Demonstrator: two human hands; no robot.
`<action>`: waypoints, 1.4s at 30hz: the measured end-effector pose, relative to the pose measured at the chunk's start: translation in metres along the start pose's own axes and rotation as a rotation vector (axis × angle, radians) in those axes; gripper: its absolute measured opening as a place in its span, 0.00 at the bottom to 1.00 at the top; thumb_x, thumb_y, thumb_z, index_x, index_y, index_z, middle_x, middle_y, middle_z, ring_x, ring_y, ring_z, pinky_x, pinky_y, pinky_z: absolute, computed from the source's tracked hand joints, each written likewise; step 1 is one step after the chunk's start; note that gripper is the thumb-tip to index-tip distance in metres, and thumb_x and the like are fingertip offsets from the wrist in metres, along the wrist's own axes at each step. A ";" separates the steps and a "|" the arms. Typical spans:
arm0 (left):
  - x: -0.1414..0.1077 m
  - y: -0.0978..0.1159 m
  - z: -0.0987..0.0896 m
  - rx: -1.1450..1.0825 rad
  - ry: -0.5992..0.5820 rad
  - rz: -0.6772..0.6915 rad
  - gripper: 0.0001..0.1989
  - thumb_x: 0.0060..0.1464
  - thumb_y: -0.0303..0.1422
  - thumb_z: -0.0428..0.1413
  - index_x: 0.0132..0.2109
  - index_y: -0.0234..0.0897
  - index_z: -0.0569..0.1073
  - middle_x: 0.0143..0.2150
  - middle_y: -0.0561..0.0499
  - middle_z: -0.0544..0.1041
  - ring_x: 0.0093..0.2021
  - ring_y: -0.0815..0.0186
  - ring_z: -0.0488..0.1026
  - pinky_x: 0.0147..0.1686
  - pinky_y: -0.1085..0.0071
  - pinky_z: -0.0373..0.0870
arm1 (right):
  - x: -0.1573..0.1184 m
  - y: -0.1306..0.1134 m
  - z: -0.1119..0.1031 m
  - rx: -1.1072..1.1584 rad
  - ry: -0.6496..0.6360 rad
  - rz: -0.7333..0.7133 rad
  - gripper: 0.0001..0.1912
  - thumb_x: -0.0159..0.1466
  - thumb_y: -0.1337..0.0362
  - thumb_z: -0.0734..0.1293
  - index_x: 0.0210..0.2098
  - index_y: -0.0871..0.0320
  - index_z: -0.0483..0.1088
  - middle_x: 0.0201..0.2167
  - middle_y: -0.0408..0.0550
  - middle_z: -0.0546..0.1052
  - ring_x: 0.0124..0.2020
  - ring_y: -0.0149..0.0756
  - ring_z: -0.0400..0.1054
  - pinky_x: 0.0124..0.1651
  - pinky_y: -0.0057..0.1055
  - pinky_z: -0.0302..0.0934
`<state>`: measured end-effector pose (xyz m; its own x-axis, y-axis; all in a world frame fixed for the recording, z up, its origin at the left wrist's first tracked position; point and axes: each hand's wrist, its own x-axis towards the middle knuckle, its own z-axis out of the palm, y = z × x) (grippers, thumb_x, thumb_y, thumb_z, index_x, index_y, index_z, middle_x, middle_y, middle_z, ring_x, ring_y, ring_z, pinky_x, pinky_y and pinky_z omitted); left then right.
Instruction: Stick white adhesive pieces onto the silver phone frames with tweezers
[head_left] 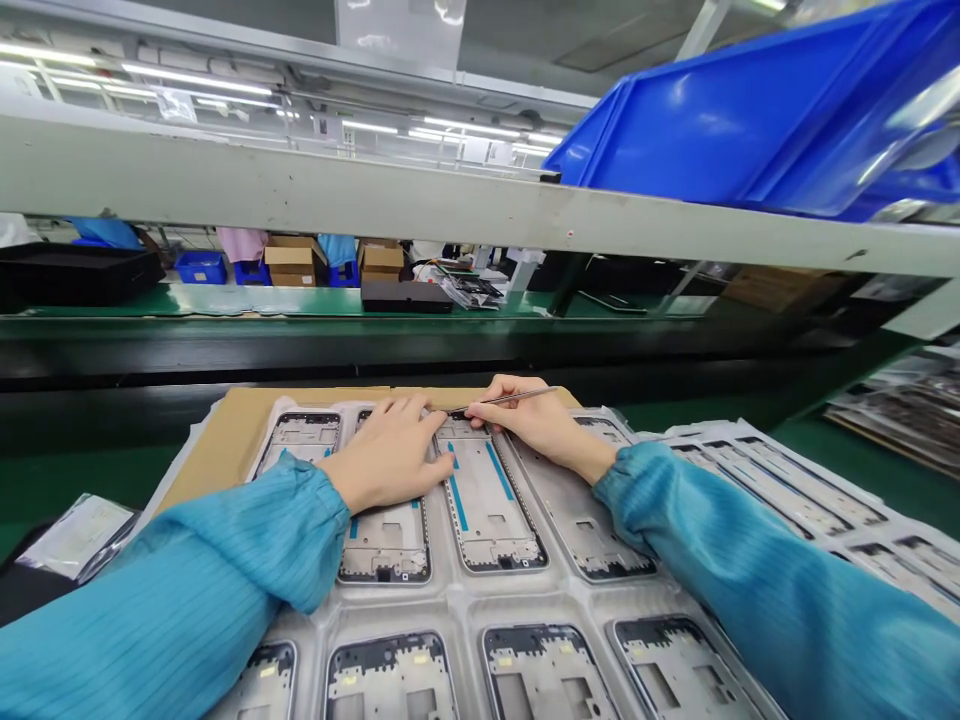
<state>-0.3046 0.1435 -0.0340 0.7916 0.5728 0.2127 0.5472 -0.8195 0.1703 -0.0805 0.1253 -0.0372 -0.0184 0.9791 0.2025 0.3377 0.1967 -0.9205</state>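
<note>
Left hand: the bare left hand (397, 450), fingers spread, palm down; index fingertip at the top left corner of the work frame; pressure cannot be told.
Right hand: the bare right hand (529, 420), clamped on a thin, grey, metal, rod-like tool (521, 396); the 2 hands apart, fingertips near each other.
Tool tip: at the frame's top edge; contact cannot be told.
Work frame: rectangular silver metal frame with black edging (487, 535), 3rd from left in the tray's upper row; blue strips (499, 470) along both sides.
Tray: translucent moulded plastic tray (450, 600); 4 frames visible per row, 2 rows.
Under tray: flat brown cardboard (199, 455).
Right side: 2nd tray of frames (720, 430).
Overhead: glossy blue plastic bin (697, 120) above a long white beam (337, 175).
</note>
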 end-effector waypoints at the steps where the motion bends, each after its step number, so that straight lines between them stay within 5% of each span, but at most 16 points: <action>1: 0.000 0.001 -0.001 0.020 -0.005 -0.002 0.20 0.65 0.36 0.53 0.59 0.30 0.71 0.55 0.37 0.71 0.57 0.46 0.68 0.60 0.49 0.65 | 0.000 0.000 0.000 -0.002 0.004 0.001 0.23 0.49 0.46 0.79 0.24 0.57 0.70 0.23 0.48 0.81 0.23 0.34 0.72 0.27 0.32 0.64; 18: 0.005 0.016 -0.004 0.160 -0.050 -0.022 0.18 0.62 0.33 0.48 0.53 0.27 0.72 0.51 0.33 0.72 0.52 0.43 0.69 0.54 0.46 0.67 | -0.004 0.002 0.001 -0.016 0.066 0.007 0.25 0.47 0.44 0.80 0.25 0.57 0.72 0.25 0.50 0.82 0.26 0.38 0.75 0.28 0.33 0.67; 22: 0.008 0.017 -0.006 0.169 -0.060 -0.035 0.16 0.61 0.34 0.48 0.50 0.28 0.73 0.51 0.32 0.72 0.52 0.42 0.69 0.52 0.46 0.68 | 0.002 0.007 -0.007 -0.007 0.218 -0.013 0.23 0.52 0.44 0.77 0.27 0.56 0.72 0.26 0.49 0.81 0.23 0.34 0.71 0.27 0.32 0.66; 27: 0.007 0.015 -0.010 0.161 -0.063 -0.041 0.14 0.58 0.31 0.50 0.49 0.30 0.73 0.50 0.34 0.72 0.52 0.44 0.69 0.53 0.48 0.68 | 0.011 0.020 -0.011 -0.030 0.383 -0.045 0.22 0.57 0.43 0.73 0.31 0.54 0.69 0.34 0.51 0.81 0.33 0.39 0.75 0.32 0.34 0.69; 32: -0.001 0.006 -0.011 0.142 -0.052 -0.025 0.15 0.59 0.31 0.49 0.49 0.30 0.73 0.51 0.34 0.72 0.53 0.44 0.69 0.52 0.48 0.68 | 0.019 0.026 0.006 -0.094 0.331 -0.088 0.17 0.63 0.47 0.70 0.36 0.56 0.72 0.34 0.47 0.79 0.37 0.39 0.75 0.43 0.39 0.71; 42: -0.026 -0.012 -0.025 0.157 -0.090 -0.115 0.19 0.57 0.31 0.48 0.55 0.32 0.70 0.53 0.37 0.71 0.54 0.47 0.68 0.53 0.50 0.68 | 0.041 0.014 0.041 -0.115 0.229 -0.179 0.13 0.70 0.55 0.65 0.37 0.58 0.72 0.35 0.45 0.77 0.36 0.35 0.73 0.45 0.38 0.69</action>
<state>-0.3384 0.1391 -0.0176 0.7389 0.6643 0.1130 0.6652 -0.7458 0.0349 -0.1157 0.1707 -0.0554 0.1211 0.8898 0.4400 0.4528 0.3450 -0.8222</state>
